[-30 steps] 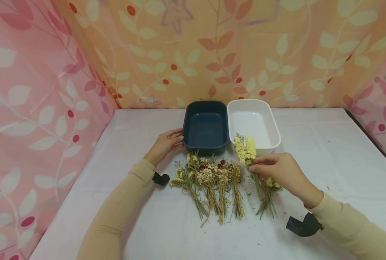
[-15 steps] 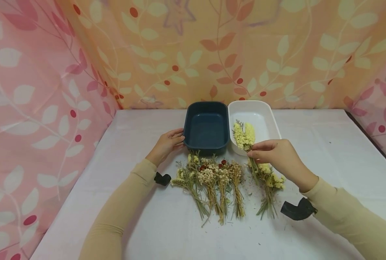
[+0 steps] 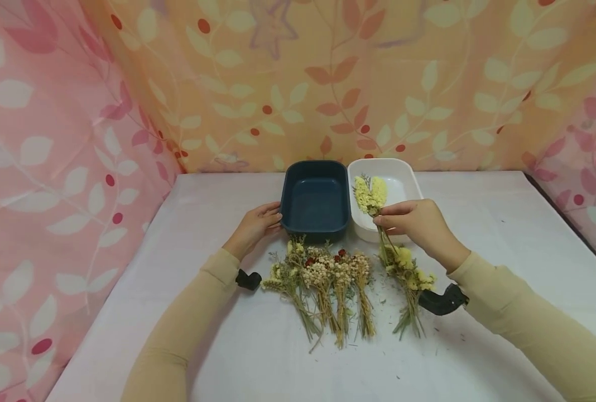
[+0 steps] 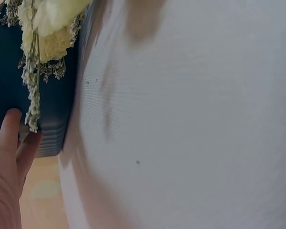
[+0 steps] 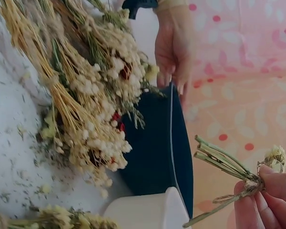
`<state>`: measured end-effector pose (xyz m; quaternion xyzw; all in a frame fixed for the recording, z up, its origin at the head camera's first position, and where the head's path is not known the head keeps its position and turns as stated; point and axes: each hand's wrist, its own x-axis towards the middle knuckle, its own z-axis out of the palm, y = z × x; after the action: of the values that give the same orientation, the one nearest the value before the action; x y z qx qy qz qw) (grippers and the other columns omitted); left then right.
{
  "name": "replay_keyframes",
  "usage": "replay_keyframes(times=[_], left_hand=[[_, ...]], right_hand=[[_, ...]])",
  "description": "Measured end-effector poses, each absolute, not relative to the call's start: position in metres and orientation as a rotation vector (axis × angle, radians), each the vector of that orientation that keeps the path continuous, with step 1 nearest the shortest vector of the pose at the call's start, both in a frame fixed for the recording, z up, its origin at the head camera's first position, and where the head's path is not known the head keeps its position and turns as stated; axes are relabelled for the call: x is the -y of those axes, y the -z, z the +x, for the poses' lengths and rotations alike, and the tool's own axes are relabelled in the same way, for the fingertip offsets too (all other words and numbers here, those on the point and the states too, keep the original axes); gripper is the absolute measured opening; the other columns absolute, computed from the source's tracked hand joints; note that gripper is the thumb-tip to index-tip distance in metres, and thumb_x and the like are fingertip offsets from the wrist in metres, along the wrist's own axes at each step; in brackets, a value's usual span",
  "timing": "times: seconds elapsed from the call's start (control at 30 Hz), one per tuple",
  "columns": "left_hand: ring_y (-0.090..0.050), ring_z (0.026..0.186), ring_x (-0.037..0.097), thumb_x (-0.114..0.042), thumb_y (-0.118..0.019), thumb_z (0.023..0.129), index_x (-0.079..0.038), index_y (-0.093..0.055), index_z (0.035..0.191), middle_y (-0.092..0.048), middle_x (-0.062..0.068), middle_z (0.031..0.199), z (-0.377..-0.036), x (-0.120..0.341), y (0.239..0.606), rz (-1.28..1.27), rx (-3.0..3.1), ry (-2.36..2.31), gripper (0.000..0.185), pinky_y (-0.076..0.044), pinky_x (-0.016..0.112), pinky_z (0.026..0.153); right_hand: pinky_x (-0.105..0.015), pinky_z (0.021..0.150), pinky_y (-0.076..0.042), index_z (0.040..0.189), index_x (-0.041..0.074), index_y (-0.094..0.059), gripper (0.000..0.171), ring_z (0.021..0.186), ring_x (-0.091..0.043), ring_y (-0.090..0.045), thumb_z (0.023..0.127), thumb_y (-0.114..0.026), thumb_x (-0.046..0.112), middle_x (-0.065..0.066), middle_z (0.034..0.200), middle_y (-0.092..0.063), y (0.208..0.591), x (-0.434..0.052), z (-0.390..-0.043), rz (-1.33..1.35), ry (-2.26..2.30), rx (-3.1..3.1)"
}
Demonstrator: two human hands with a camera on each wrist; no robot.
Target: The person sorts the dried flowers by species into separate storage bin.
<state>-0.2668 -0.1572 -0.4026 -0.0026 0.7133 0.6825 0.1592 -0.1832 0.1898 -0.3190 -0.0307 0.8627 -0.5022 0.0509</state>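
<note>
My right hand (image 3: 384, 218) pinches a small bunch of yellow dried flowers (image 3: 370, 194) by its stems and holds it above the near end of the white tray (image 3: 409, 177). In the right wrist view its fingers (image 5: 269, 200) grip the cut stem ends (image 5: 220, 164). My left hand (image 3: 270, 219) rests its fingers against the near left side of the dark blue tray (image 3: 315, 198); those fingers (image 4: 12, 143) touch the tray wall (image 4: 52, 138).
Several dried flower bunches (image 3: 328, 282) lie in a row on the white tablecloth (image 3: 479, 223), with another yellow bunch (image 3: 407, 273) to their right. Patterned curtains (image 3: 328, 84) close off the back and both sides. Plant crumbs dot the cloth.
My right hand has lifted the yellow bunch off the table and carried it away from me, over the white tray. The left hand has stayed on the blue tray.
</note>
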Motion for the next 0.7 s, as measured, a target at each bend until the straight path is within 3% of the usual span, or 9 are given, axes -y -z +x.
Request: replay_keyframes(times=[0.33, 0.7], left_hand=[[-0.051, 0.137, 0.03, -0.009, -0.055, 0.103, -0.008, -0.039, 0.153, -0.043, 0.014, 0.156, -0.266, 0.157, 0.402, 0.015, -2.04, -1.948, 0.053, -0.05, 0.037, 0.109], [-0.054, 0.134, 0.028, -0.011, -0.055, 0.103, -0.008, -0.039, 0.153, -0.043, 0.014, 0.155, -0.265, 0.158, 0.403, 0.014, -2.04, -1.953, 0.053, -0.052, 0.035, 0.107]], right_hand=[[-0.018, 0.076, -0.061, 0.121, -0.004, -0.069, 0.049, 0.075, -0.002, -0.074, 0.089, -0.076, 0.031, 0.011, 0.086, -0.076, 0.319, -0.195, -0.214, -0.023, 1.577, -2.578], [-0.022, 0.076, -0.062, 0.127, -0.008, -0.063, 0.053, 0.073, 0.001, -0.072, 0.09, -0.076, 0.028, 0.019, 0.076, -0.072, 0.323, -0.195, -0.237, 0.022, 1.692, -2.479]])
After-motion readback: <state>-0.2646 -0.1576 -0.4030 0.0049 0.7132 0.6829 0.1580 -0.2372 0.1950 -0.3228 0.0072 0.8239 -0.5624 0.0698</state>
